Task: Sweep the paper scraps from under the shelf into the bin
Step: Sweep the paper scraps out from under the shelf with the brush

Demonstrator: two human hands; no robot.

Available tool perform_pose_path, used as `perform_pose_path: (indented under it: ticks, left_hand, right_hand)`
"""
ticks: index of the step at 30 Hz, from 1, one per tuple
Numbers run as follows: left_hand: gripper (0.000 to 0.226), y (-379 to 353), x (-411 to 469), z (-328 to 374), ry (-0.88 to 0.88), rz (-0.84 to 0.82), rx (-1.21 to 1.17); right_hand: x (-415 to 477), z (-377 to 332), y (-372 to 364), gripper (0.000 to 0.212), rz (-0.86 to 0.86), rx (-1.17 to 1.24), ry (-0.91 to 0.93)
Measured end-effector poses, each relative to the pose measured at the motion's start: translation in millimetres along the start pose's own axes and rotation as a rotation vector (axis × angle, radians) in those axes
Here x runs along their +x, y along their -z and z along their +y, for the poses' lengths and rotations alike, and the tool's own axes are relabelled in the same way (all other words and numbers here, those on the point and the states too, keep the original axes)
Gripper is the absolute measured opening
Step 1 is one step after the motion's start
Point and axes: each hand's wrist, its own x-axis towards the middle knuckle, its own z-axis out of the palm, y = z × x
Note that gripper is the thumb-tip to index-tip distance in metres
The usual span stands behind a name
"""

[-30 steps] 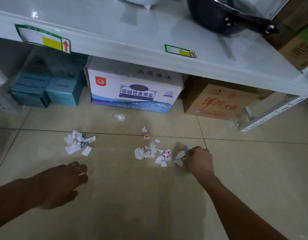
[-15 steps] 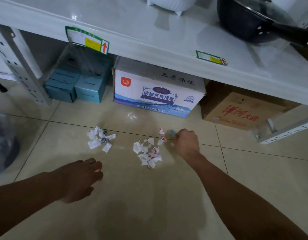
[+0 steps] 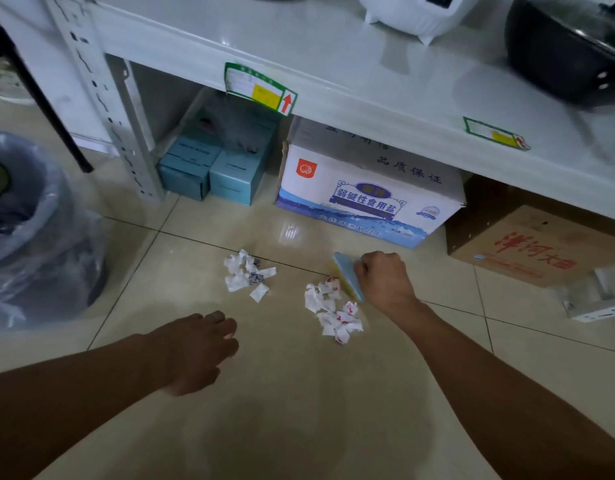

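Scraps are gathered in two heaps on the tiled floor (image 3: 299, 410) in front of the shelf (image 3: 333, 64). A white and grey heap (image 3: 247, 275) lies to the left; a white heap with red marks (image 3: 333, 311) lies to its right, near it but apart. The right hand (image 3: 384, 282) is closed around a blue sponge (image 3: 347, 277) with a yellow underside, which is held on edge, tilted, its face touching the upper scraps of the red-marked heap. The left hand (image 3: 195, 351) is held low over the floor nearer the camera, empty, palm down, with fingers loosely spread; whether it touches the tiles cannot be told. A bin (image 3: 32, 230) lined with a clear bag stands at the left edge, well apart from both heaps. Under the shelf, two teal boxes (image 3: 212, 171), a white carton (image 3: 365, 195) with blue print and a brown carton (image 3: 538, 244) are set side by side. A dark pan (image 3: 562, 53) and a white appliance (image 3: 420, 15) are seen on the shelf.
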Motion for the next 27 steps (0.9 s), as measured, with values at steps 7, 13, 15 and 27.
perform_pose_path:
  ticks: [7,13,15,27]
  left_hand:
    - [0.051,-2.7,-10.3,-9.8,0.048,-0.036,-0.012]
    - [0.050,-5.2,-16.4,-15.8,0.078,-0.020,-0.023]
    - [0.050,-6.6,-18.6,-16.8,0.082,-0.032,-0.022]
    - [0.045,-19.4,-28.5,-20.2,0.120,-0.007,-0.011]
  right_hand:
    - [11.4,-26.2,-2.7,0.033,-0.022,0.013,-0.053]
    - [14.6,-71.5,3.4,0.036,-0.007,-0.022,0.203]
    - [23.6,-94.2,5.4,0.029,-0.028,-0.009,0.359]
    - [48.1,-140.9,-17.9,0.017,-0.262,-0.233,0.741]
